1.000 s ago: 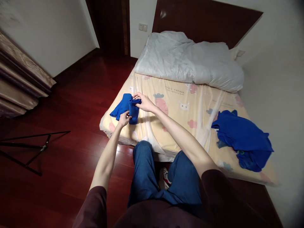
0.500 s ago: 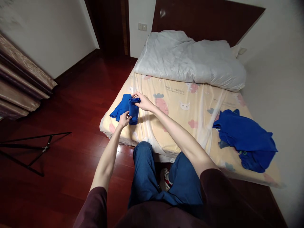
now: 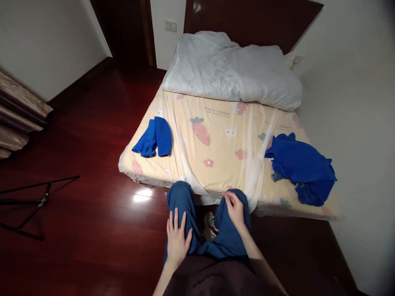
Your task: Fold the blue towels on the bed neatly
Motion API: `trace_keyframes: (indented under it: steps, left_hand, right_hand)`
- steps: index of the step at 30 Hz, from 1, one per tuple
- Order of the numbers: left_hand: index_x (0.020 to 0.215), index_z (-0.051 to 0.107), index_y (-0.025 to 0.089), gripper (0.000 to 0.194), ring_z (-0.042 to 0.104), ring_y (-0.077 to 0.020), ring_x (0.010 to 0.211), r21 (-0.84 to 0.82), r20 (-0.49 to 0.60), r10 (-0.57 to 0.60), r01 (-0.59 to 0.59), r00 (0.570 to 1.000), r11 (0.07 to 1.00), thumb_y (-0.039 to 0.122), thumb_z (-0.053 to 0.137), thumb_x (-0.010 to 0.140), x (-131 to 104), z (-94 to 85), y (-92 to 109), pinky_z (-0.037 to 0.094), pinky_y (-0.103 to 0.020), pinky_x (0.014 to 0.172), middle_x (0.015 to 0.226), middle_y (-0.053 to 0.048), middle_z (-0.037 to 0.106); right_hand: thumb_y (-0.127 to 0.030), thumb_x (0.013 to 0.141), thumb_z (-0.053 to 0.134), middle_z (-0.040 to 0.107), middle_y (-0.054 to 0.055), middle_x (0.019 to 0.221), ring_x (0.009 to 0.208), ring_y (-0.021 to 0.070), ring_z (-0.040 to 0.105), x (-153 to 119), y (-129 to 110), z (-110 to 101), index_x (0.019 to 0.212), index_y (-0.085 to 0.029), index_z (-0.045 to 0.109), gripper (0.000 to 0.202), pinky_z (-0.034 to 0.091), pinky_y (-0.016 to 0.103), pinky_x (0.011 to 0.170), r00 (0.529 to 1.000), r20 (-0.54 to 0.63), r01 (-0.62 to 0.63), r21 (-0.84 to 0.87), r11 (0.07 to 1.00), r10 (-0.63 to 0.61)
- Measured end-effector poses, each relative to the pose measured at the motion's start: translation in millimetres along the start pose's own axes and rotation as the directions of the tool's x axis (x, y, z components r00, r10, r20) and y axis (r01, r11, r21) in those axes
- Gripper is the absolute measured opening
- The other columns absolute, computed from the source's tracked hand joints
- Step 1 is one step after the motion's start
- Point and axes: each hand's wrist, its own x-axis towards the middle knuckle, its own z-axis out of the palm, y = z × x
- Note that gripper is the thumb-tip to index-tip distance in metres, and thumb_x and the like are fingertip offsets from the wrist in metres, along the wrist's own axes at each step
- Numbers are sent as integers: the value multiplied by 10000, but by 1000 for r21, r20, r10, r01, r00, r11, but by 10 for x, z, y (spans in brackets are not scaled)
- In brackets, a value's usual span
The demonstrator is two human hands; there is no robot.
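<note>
Nearest to me, my left hand lies flat and spread on my left thigh, holding nothing, and my right hand rests loosely spread on my right knee, also holding nothing. Both are on my jeans, right at the foot of the bed.

I judge I am between items: one piece is finished and set down. The folded blue cloths lie side by side, touching, near the bed's left corner. The next move would call for a reach to the right, where the heap of blue clothes sits crumpled by the far edge, and for drawing one piece out of it. Beyond lies the white duvet.

A second ago both hands were out at the left corner, pinching the rolled cloth; now they are back on my legs and the cloth lies beside its partner.
</note>
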Motion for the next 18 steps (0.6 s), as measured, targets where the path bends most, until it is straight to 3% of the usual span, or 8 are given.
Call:
trace_keyframes:
  steps: [1,3,6,10,13,16,18]
  left_hand:
    - [1613,476,259,626,199,-376,1621,36,6,-21,20,1000,999,398,524,1005,-188,111,40,296,-617,1266,1724,-150,294]
    - [1628,455,244,638,145,-379,1635,75,14,-26,25,1000,997,381,524,1008,-342,200,80,286,-623,1266,1757,-144,207]
    - [1633,445,214,664,125,-411,1632,114,4,-6,6,1000,993,425,533,1009,-159,140,87,287,-636,1256,1774,-160,118]
    - [1637,433,187,714,96,-447,1627,126,33,105,-109,994,986,510,524,1007,323,64,91,273,-631,1263,1781,-164,7]
    - [1615,468,169,715,121,-445,1623,115,41,171,-175,984,978,542,512,1007,555,48,73,257,-600,1281,1784,-153,-6]
    - [1581,515,178,687,206,-432,1606,117,9,127,-128,992,985,562,495,1013,639,43,73,285,-591,1273,1779,-152,81]
    - [1567,529,183,679,257,-420,1591,105,-16,80,-78,997,991,576,483,1015,654,51,104,307,-585,1266,1770,-154,147]
  right_hand:
    - [-444,915,631,794,104,978,936,327,779,-309,189,-214,909,-316,757,180,637,543,927,1000,-7,-29,-45,999,29]
    - [-404,899,639,789,85,954,916,331,780,-815,390,-517,833,-348,758,148,644,547,911,1000,-20,-24,-91,996,23]
    - [-372,913,614,789,72,934,930,322,779,-1139,396,-630,785,-340,750,190,643,547,912,998,-59,-35,-15,999,34]
    - [-372,915,613,797,69,923,918,306,774,-841,371,-577,846,-303,780,194,650,533,882,990,-107,-80,142,987,96]
    - [-400,882,656,787,73,964,899,281,766,-554,440,-619,860,-277,780,176,680,456,749,987,-99,-96,274,957,127]
    - [-407,826,714,752,75,1106,883,241,756,-335,558,-741,958,-259,766,205,658,344,588,982,-113,-96,406,909,154]
    - [-389,762,754,717,75,1202,865,214,749,-141,671,-906,1071,-251,731,340,634,295,552,961,-165,-112,497,861,220]
